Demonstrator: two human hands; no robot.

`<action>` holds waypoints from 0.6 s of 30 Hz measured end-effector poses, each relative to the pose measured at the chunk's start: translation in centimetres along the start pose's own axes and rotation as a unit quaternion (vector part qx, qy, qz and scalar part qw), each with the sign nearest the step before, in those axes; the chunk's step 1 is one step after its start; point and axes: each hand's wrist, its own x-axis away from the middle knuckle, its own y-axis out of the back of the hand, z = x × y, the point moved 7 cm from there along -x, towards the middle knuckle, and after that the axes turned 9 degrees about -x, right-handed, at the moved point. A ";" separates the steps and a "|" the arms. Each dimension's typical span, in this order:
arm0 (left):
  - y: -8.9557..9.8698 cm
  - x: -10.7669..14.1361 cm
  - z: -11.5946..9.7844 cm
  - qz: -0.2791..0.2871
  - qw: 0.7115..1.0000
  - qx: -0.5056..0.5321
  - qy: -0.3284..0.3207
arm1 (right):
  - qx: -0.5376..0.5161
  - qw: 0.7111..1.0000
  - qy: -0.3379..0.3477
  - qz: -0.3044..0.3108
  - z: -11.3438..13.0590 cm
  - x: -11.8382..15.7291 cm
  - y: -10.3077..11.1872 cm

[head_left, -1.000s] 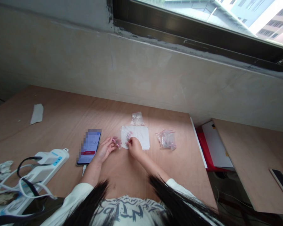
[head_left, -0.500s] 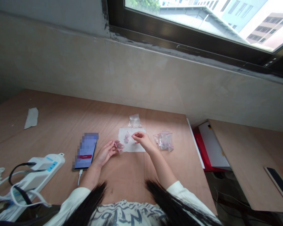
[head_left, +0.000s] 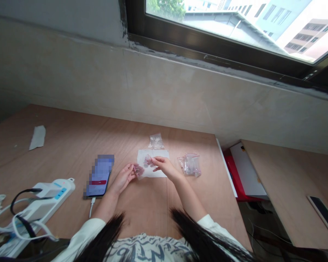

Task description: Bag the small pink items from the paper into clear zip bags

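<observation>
Left hand (head_left: 123,177) sits at 7 o'clock of the white paper sheet (head_left: 153,163), fingers curled in, pinching a small pink piece (head_left: 139,170) at the sheet's left edge; piece too small to tell what it is. Grip on it looks closed. Right hand (head_left: 164,166) is at the sheet's lower right, partly over the paper, open-ish, fingers (head_left: 155,159) reaching left toward a little cluster of pink bits (head_left: 147,161) lying on the sheet. Fingertips touching or just beside the cluster, cannot tell which, and cannot tell if that hand holds anything. Hands near each other, not touching. Clear plastic bag (head_left: 156,141) lies just beyond the sheet at 12 o'clock, clear zip bag (head_left: 190,165) with pinkish contents at 3 o'clock. All on a plywood table (head_left: 71,156). Phone (head_left: 100,175) with pixelated screen lies at 9 o'clock of the left hand, white cable (head_left: 91,206) in its bottom end. White power strip (head_left: 53,194) further out at 8 o'clock, with black and white cords (head_left: 23,191)
</observation>
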 end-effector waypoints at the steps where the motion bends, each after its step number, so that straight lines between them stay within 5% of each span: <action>1: 0.1 0.0 -0.1 -0.005 1.000 -0.008 -0.010 | 0.012 1.000 0.013 0.003 0.3 0.2 -0.2; 5: 0.0 0.0 -1.5 0.000 0.991 -0.119 -0.064 | 0.138 0.984 0.100 -0.043 1.7 1.2 -0.4; 9: -2.0 0.5 -4.4 0.035 0.948 -0.284 -0.137 | 0.238 0.958 0.158 -0.030 2.6 2.0 -1.2; 13: -4.1 0.9 -5.9 0.058 0.901 -0.401 -0.157 | 0.203 0.963 0.161 -0.078 2.6 2.5 -0.3; 18: -4.5 1.3 -6.3 0.051 0.893 -0.421 -0.150 | 0.133 0.972 0.107 -0.163 1.1 2.9 2.3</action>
